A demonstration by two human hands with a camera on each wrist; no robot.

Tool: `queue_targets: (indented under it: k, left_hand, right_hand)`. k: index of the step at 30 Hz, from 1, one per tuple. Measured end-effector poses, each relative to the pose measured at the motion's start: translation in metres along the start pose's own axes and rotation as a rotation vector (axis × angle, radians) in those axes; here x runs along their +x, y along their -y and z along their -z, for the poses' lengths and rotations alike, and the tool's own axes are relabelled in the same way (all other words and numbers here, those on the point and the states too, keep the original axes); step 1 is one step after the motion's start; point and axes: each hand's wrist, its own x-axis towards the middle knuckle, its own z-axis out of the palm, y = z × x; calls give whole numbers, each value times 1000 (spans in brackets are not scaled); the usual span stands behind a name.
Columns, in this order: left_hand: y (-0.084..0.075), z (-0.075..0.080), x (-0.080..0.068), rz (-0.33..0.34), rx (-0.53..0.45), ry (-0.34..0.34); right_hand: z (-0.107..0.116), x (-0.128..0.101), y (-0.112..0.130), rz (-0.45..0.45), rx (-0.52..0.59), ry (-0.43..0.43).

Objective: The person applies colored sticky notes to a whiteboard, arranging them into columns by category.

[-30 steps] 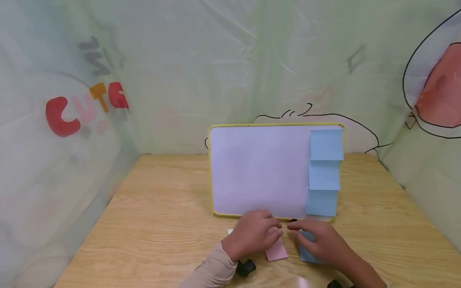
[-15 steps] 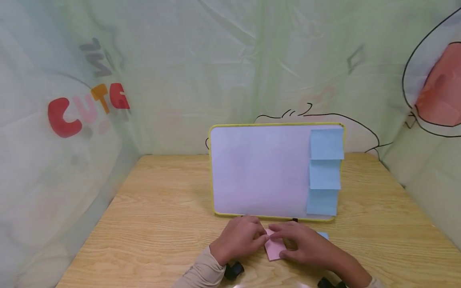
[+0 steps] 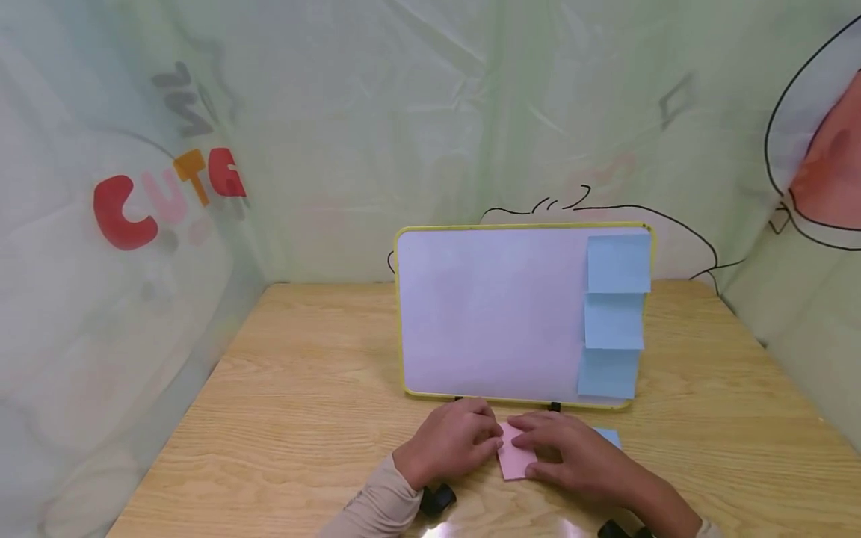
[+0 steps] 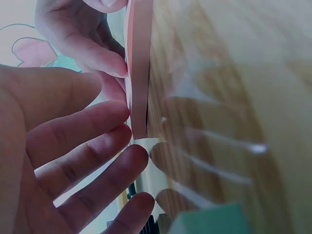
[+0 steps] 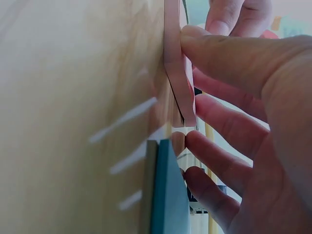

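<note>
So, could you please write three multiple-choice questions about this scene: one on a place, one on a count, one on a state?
1. Where does the pink pad lie?
A. on the table, in front of the whiteboard
B. on the whiteboard
C. behind the whiteboard

2. How many blue notes are on the whiteboard?
A. one
B. three
C. five

3. How is the whiteboard?
A. flat
B. standing upright
C. held up

Answers: 1 A, both hands work on it on the table; 2 B, a column along the right edge; 3 B, it stands on small black feet.

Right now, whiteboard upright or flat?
Upright: the whiteboard stands on its lower edge on the table, three blue notes on its face.
</note>
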Motion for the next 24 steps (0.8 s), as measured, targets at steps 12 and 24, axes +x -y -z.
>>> queue_targets:
  k: [12, 24]
  left_hand:
    - [3, -2, -5, -26, -3, -34]
    - [1, -6, -3, -29, 32, -85]
  right_hand:
    - [-7, 2, -1, -4, -17, -61]
    - [-5, 6, 8, -192, 69, -68]
